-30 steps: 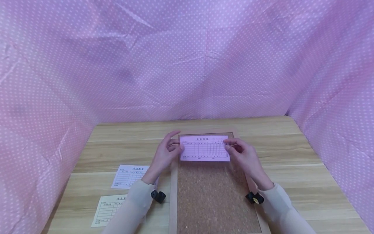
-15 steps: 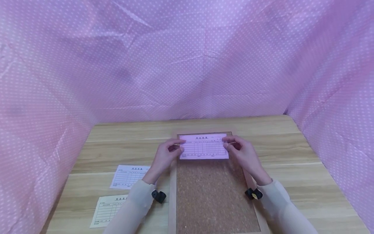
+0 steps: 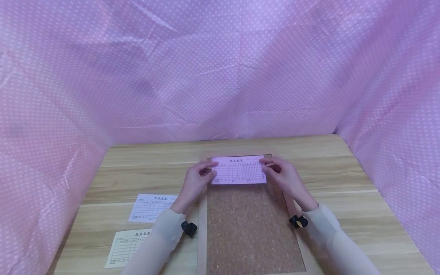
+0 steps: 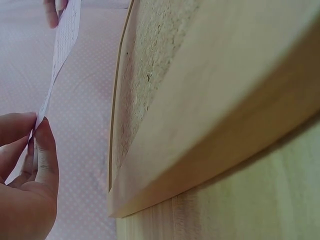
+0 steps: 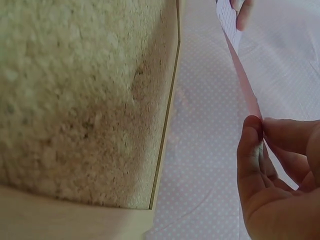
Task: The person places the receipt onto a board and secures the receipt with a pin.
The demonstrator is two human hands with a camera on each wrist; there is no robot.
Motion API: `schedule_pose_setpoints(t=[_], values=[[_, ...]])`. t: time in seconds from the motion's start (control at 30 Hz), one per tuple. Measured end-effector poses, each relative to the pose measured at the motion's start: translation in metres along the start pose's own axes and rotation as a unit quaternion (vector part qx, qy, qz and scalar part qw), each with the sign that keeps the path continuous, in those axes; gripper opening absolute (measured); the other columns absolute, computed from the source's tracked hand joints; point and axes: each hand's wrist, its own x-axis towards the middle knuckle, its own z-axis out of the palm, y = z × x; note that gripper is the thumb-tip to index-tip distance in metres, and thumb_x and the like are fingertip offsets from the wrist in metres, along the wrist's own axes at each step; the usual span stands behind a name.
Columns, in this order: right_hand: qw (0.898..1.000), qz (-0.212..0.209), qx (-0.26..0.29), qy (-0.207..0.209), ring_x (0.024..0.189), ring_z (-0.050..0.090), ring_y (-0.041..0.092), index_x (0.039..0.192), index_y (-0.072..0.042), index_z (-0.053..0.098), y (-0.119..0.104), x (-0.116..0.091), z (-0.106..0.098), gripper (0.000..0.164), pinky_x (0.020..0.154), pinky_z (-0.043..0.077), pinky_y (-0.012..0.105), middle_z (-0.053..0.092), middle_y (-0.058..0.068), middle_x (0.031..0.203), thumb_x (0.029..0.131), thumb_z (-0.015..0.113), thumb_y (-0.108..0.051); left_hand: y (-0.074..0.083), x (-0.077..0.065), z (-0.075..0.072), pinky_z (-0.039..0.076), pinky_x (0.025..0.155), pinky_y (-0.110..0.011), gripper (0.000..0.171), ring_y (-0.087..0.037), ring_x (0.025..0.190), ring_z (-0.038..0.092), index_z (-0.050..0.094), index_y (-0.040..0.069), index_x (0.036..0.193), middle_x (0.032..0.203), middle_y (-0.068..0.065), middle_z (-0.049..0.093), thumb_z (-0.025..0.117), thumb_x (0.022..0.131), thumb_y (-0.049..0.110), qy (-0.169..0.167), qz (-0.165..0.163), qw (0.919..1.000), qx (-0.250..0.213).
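Note:
A pink printed form point(image 3: 238, 170) hangs just above the far end of a cork board point(image 3: 252, 229) with a pale wooden frame. My left hand point(image 3: 201, 177) pinches the form's left edge and my right hand point(image 3: 275, 172) pinches its right edge. In the left wrist view the thumb and fingers point(image 4: 37, 150) squeeze the thin paper point(image 4: 62, 45) beside the board's frame point(image 4: 200, 150). The right wrist view shows my right fingers point(image 5: 255, 145) nipping the pink sheet point(image 5: 240, 75), clear of the cork point(image 5: 75, 100).
A white form point(image 3: 151, 208) and a cream form point(image 3: 127, 246) lie on the wooden table point(image 3: 343, 183) left of the board. Pink dotted cloth point(image 3: 220, 68) walls in the back and both sides.
Both hands have carried the pink form a little farther away, toward the board's far edge. The two forms on the table have not moved.

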Motion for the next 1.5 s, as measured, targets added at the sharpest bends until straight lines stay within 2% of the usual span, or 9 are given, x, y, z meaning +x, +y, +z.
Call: schedule_pose_setpoints(t=[0.2,0.43,0.6,0.73,0.93,1.3,1.5], values=[[1.0,-0.004,-0.016,-0.011,0.097,0.066,0.028,0.127,-0.001,0.071,0.002,0.006,-0.002,0.029,0.071,0.051,0.026,0.068,0.017,0.119,0.098,0.064,-0.001,0.001,0.003,0.002,0.055,0.093,-0.039,0.032,-0.022,0.108,0.061,0.074,0.016,0.127,0.129,-0.004,0.063,0.071,0.096,0.011,0.002,0.015,0.9999,0.001],[0.999,0.0,-0.028,-0.021,0.098,0.064,0.027,0.129,-0.001,0.07,0.007,0.011,-0.002,0.03,0.073,0.051,0.028,0.067,0.017,0.122,0.1,0.063,-0.002,0.0,0.008,0.005,0.055,0.091,-0.038,0.031,-0.022,0.104,0.063,0.074,0.013,0.126,0.122,-0.006,0.065,0.071,0.095,0.009,0.009,0.035,0.9991,0.023],[0.999,0.01,-0.034,-0.03,0.099,0.064,0.028,0.131,-0.002,0.07,0.009,0.013,-0.003,0.031,0.074,0.051,0.031,0.065,0.017,0.128,0.101,0.062,-0.004,-0.001,0.012,0.005,0.053,0.095,-0.042,0.031,-0.024,0.108,0.063,0.075,0.01,0.124,0.128,-0.009,0.066,0.072,0.094,0.007,0.011,0.049,0.9982,0.033],[0.999,0.018,-0.037,-0.035,0.097,0.061,0.028,0.132,-0.002,0.069,0.011,0.015,-0.003,0.032,0.074,0.05,0.032,0.064,0.019,0.131,0.101,0.061,-0.004,0.0,0.016,0.005,0.053,0.096,-0.043,0.03,-0.025,0.106,0.063,0.075,0.008,0.123,0.124,-0.011,0.067,0.071,0.093,0.005,0.004,0.06,0.9974,0.041],[0.998,0.026,-0.04,-0.042,0.095,0.059,0.028,0.133,-0.001,0.068,0.013,0.019,-0.003,0.032,0.076,0.05,0.034,0.062,0.02,0.134,0.101,0.061,-0.004,0.001,0.021,0.005,0.055,0.09,-0.039,0.028,-0.023,0.101,0.064,0.076,0.007,0.121,0.122,-0.01,0.069,0.071,0.093,0.003,-0.005,0.067,0.9959,0.06],[0.996,0.019,-0.069,-0.058,0.109,0.061,0.033,0.131,0.003,0.068,0.018,0.028,0.001,0.032,0.089,0.052,0.046,0.061,0.024,0.135,0.1,0.059,-0.001,-0.003,0.029,0.004,0.055,0.089,-0.039,0.029,-0.022,0.1,0.065,0.075,0.005,0.122,0.121,-0.011,0.069,0.07,0.093,0.003,-0.014,0.078,0.9924,0.094],[0.995,0.026,-0.066,-0.066,0.107,0.06,0.032,0.131,0.002,0.068,0.02,0.033,0.003,0.033,0.087,0.05,0.044,0.062,0.023,0.134,0.1,0.059,-0.002,-0.005,0.033,0.003,0.055,0.089,-0.04,0.028,-0.024,0.1,0.066,0.076,0.004,0.121,0.122,-0.013,0.07,0.07,0.094,0.002,-0.018,0.077,0.9913,0.105]])
